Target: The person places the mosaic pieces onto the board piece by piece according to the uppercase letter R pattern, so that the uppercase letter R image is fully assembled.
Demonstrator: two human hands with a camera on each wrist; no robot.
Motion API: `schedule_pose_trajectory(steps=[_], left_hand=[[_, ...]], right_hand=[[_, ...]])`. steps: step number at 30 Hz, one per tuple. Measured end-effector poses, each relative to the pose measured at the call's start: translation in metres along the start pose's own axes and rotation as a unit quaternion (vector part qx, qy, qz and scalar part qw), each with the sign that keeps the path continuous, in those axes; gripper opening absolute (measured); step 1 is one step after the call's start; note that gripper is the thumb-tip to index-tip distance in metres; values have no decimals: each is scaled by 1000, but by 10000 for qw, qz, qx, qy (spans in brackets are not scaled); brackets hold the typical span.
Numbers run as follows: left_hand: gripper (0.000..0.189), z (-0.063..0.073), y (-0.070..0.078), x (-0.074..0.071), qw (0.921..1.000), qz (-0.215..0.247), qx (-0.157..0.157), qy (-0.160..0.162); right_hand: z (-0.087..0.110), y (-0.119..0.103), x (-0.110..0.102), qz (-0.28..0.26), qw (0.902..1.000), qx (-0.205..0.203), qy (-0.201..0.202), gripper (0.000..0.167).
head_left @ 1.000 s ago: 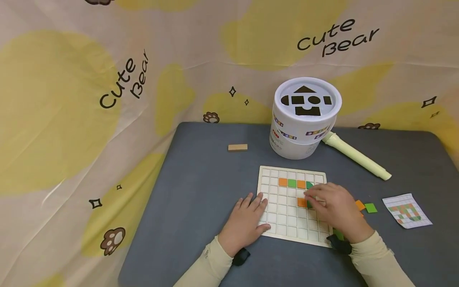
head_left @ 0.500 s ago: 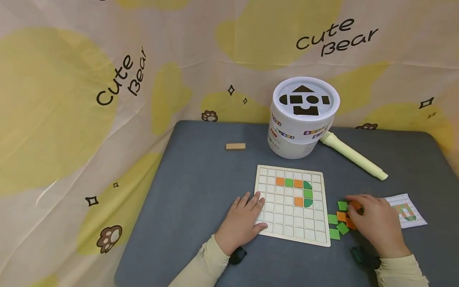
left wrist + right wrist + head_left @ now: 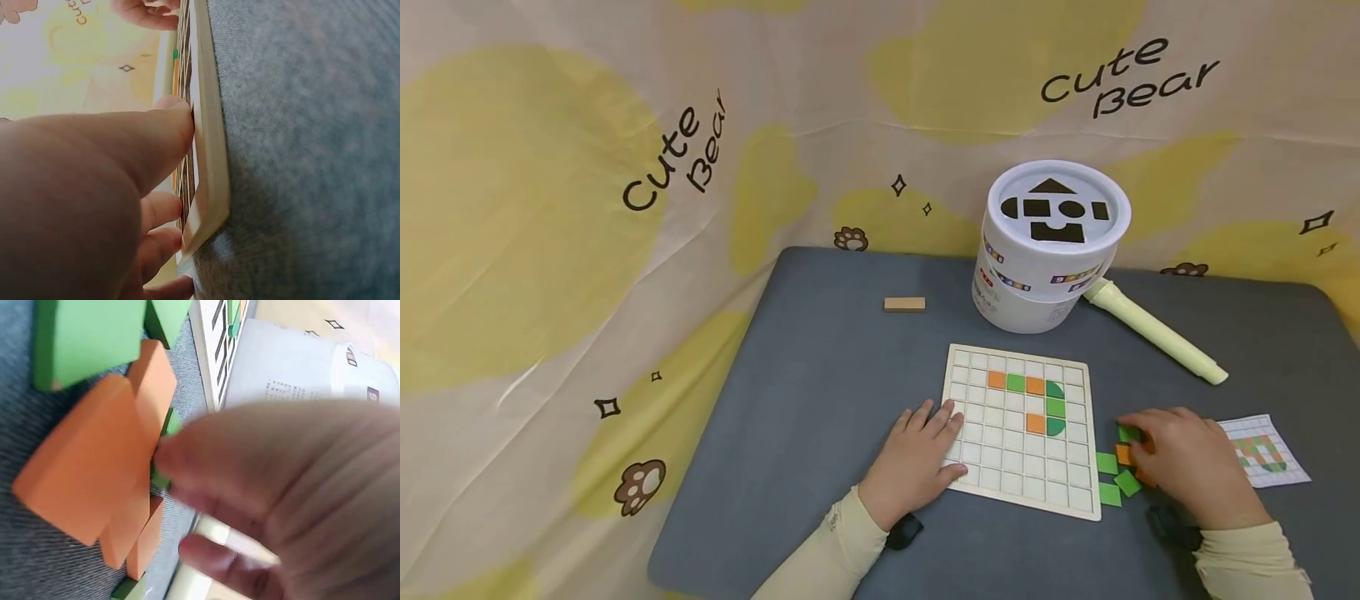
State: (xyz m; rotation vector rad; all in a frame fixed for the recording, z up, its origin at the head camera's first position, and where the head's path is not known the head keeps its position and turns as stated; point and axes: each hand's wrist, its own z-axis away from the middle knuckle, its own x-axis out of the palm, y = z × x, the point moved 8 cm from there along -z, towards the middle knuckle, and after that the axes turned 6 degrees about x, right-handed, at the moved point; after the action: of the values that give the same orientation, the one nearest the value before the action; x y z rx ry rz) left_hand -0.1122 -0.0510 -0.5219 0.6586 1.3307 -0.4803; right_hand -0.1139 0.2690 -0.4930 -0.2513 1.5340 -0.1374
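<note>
My left hand (image 3: 913,467) lies with fingers spread on the left edge of a pale wooden grid board (image 3: 992,458). Its thumb (image 3: 169,131) rests over the board's rim in the left wrist view. Orange, green and rounded dark-green tiles (image 3: 1056,427) sit in the board's upper right cells. Beside the board, my right hand (image 3: 1202,471) reaches down over loose tiles, thumb and index fingertips right at a green square tile (image 3: 1126,433). Motion blurs that hand in the right wrist view, and I cannot tell whether it pinches the tile. Orange tiles (image 3: 81,462) lie close by, partly hidden by the hand from above.
A printed pattern card (image 3: 1270,454) lies right of the right hand, partly covered. Behind the board stand a white lidded bucket (image 3: 1030,292) and a pale yellow tube (image 3: 1165,337). A small wooden block (image 3: 905,305) lies at back left. Patterned cloth hangs behind the table.
My right hand has left the board, where a green tile now shows between the two rounded ones, and moved right to the loose tiles, then slightly left. My left hand has stayed put.
</note>
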Motion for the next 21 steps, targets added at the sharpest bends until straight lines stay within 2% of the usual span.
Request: schedule_pose_trajectory(steps=[6, 8, 10, 12, 15, 18, 21], left_hand=[[74, -1, 1, -1, 10000, -18, 61, 31], [74, -2, 2, -1, 10000, -26, 87, 39], [74, -3, 2, 0, 9999, -62, 113, 43], [74, -2, 1, 0, 9999, -96, 104, 34], [74, -2, -1, 1, 9999, -109, 49, 11], [74, -1, -1, 1, 10000, -90, 5, -12], [73, -1, -1, 0, 10000, -95, -4, -16]], right_hand=[[-3, -2, 0, 222, 9996, -21, 157, 22], [-3, -11, -4, 215, 9989, -172, 392, 24], [-6, -29, -9, 85, 9965, -503, 659, 25], [-10, -55, -12, -109, 9932, -878, 754, 26], [-19, -97, -6, -377, 9887, -1351, 533, 26], [-27, -123, 6, -461, 9888, -1404, 223, 27], [-31, -133, 13, -474, 9898, -1337, 144, 30]])
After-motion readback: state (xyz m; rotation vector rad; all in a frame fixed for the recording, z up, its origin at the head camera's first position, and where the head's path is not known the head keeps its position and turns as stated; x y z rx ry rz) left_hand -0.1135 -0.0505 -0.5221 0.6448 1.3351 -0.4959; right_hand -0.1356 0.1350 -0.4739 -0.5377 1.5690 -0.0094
